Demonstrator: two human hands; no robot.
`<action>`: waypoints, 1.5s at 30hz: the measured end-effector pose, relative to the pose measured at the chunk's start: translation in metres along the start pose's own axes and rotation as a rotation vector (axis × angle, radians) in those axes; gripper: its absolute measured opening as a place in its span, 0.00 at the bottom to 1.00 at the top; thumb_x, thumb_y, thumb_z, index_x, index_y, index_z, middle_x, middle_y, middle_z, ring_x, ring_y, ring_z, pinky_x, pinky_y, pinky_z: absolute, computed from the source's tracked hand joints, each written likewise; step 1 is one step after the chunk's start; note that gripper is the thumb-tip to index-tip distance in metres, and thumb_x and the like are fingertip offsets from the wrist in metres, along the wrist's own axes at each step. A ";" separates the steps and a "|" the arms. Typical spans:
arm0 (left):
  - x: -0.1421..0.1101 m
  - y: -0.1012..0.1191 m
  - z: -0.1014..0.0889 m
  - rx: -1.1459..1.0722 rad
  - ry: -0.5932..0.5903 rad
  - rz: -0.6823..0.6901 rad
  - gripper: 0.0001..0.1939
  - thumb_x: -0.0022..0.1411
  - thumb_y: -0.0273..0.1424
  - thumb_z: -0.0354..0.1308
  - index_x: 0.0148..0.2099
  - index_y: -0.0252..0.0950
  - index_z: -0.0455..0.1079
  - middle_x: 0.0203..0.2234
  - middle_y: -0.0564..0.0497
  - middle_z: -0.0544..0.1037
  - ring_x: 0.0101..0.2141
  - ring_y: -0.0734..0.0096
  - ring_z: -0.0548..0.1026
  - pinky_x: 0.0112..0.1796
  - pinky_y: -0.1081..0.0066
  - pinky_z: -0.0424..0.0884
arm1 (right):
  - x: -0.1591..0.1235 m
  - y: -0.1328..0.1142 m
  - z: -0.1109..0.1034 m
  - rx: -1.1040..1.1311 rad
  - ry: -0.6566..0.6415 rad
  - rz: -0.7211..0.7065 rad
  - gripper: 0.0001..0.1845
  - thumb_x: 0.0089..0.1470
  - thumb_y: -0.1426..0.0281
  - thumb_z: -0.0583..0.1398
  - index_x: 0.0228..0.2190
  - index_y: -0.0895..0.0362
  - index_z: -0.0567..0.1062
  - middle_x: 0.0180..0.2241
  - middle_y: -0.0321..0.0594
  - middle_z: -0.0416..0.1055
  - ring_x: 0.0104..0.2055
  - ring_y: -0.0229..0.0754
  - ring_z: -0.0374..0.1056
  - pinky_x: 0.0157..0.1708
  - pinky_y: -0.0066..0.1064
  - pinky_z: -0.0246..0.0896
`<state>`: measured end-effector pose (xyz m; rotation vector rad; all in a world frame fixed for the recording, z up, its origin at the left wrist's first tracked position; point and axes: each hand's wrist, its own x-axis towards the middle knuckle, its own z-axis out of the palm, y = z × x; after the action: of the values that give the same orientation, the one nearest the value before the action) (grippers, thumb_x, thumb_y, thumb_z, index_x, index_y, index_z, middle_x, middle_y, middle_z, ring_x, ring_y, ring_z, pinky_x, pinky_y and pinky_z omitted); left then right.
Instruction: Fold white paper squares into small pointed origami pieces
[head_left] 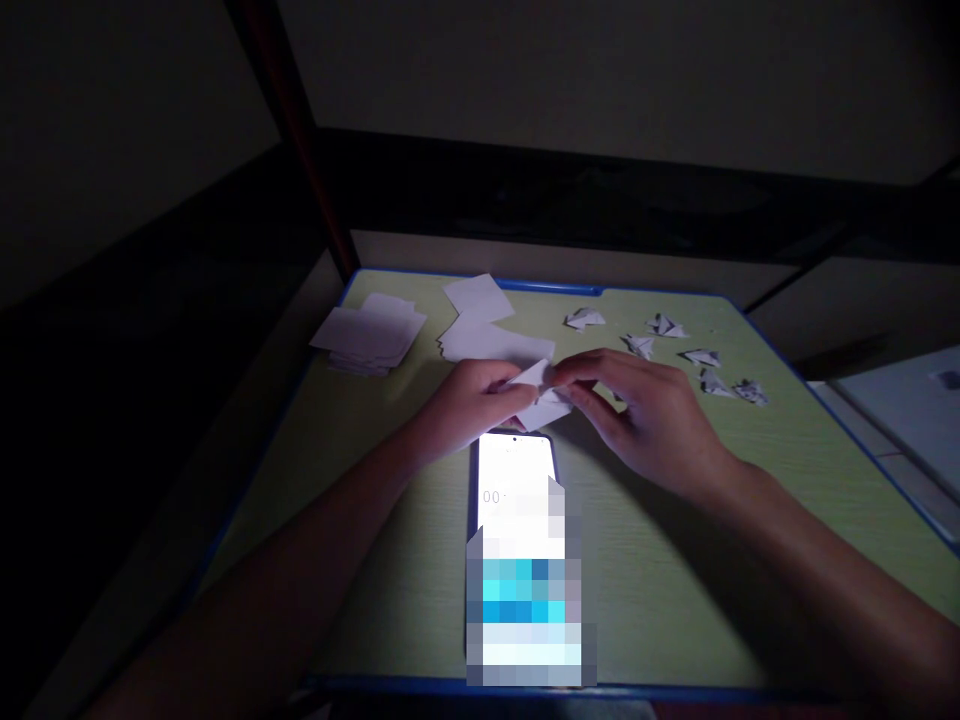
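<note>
Between my two hands is a partly folded piece of white paper (551, 408), held just above the top end of a lit phone. My left hand (480, 400) grips its left side, with the thumb lying across the front. At its right edge, my right hand (645, 410) pinches the paper between thumb and fingers. The phone (517, 470) lies face up on the table, its bright screen showing zeros and the lower part blurred out. Behind my hands lie loose white paper sheets (487, 340), overlapping one another.
A stack of white paper squares (371, 335) lies at the table's back left. Several small folded paper pieces (701, 357) are scattered at the back right. The pale green table (360, 560) has a blue rim. Beyond its right edge stands a white surface (911, 420). The surroundings are dark.
</note>
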<state>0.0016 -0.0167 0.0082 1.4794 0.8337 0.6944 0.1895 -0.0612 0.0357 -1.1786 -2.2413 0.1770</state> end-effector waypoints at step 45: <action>-0.003 -0.003 0.002 0.141 -0.086 -0.008 0.08 0.55 0.30 0.54 0.27 0.31 0.68 0.18 0.55 0.70 0.18 0.80 0.66 0.18 0.79 0.56 | -0.006 0.003 -0.005 0.263 -0.086 0.120 0.05 0.58 0.70 0.59 0.36 0.56 0.76 0.35 0.40 0.76 0.36 0.39 0.72 0.35 0.31 0.66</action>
<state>0.0013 -0.0205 0.0049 1.6204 0.8356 0.5710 0.1968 -0.0652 0.0360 -1.1797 -2.1403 0.5619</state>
